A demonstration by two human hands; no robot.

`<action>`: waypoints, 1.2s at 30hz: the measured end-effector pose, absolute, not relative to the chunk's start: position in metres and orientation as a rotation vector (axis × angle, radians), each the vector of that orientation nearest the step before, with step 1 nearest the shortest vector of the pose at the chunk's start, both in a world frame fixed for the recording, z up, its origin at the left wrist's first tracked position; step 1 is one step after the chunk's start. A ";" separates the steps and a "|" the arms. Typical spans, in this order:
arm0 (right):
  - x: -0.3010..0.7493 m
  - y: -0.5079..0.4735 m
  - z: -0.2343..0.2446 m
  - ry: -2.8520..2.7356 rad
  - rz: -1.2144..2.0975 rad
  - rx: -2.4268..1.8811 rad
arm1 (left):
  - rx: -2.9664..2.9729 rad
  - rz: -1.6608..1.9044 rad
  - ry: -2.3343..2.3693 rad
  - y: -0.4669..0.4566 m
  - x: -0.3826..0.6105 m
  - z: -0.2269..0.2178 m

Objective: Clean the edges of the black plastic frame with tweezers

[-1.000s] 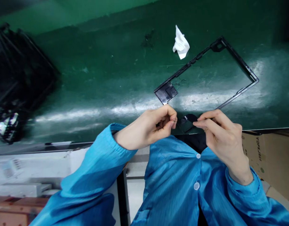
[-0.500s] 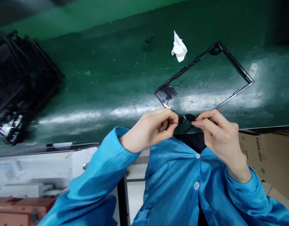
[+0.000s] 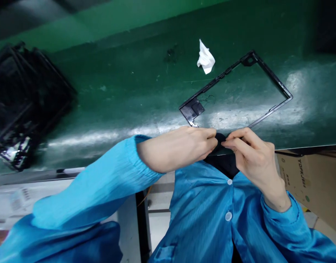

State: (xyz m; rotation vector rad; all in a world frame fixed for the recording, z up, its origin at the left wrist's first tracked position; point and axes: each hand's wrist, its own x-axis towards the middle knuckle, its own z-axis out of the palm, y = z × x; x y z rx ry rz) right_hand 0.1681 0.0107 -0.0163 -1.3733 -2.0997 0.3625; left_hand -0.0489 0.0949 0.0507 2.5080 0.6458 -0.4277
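Black piece (image 3: 219,140) sits pinched between the fingertips of left hand (image 3: 181,148) and right hand (image 3: 252,157); frame (image 3: 193,107) lies just beyond both.

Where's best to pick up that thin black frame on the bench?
Pinch the black frame at its wider plate-like corner, from the near side, by the left hand pinching a small black piece. It lies flat; its other rails look thin, probably bendy.

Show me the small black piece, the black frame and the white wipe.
small black piece (image 3: 219,137): head view, rounded top.
black frame (image 3: 191,108): head view, near corner plate.
white wipe (image 3: 205,59): head view, middle.
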 end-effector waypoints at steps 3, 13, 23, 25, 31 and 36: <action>0.169 0.011 -0.016 -2.111 0.378 -1.371 | 2.485 -0.413 0.578 0.099 -0.046 0.055; 0.169 0.011 -0.013 -2.147 0.387 -1.329 | 2.461 -0.319 0.480 0.101 -0.053 0.050; 0.169 0.012 -0.009 -2.155 0.372 -1.322 | 2.348 -0.404 0.491 0.111 -0.054 0.061; 0.169 0.012 -0.008 -2.147 0.373 -1.319 | 2.379 -0.444 0.485 0.113 -0.053 0.063; 0.170 0.012 -0.009 -2.144 0.368 -1.309 | 2.458 -0.526 0.391 0.116 -0.042 0.072; 0.170 0.012 -0.011 -2.153 0.386 -1.320 | 2.459 -0.564 0.331 0.118 -0.041 0.075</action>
